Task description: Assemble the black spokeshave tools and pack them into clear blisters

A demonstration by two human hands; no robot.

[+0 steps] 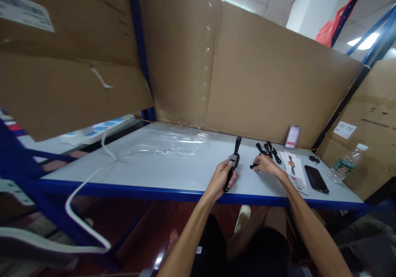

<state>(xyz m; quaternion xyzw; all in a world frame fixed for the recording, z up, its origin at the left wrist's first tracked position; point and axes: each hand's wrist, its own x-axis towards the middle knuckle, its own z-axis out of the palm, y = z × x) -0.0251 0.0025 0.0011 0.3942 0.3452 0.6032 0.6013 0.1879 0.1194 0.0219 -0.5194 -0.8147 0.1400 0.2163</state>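
My left hand (223, 175) is closed around a smartwatch (234, 160) with a black strap, held just above the white tabletop (173, 170). One strap end points away from me toward the cardboard wall. My right hand (264, 164) is pinched on a small black piece (253, 166) resting on the table, a short way right of the watch. Just beyond my right hand lie several loose black straps (269, 150).
A leaflet (293, 167), a black phone (316, 178), a small black part (314, 159) and a plastic bottle (345, 163) sit to the right. Clear plastic wrap (167, 145) lies at the left. Cardboard walls (247, 71) close the back; a power strip (93, 133) and white cable (83, 186) hang left.
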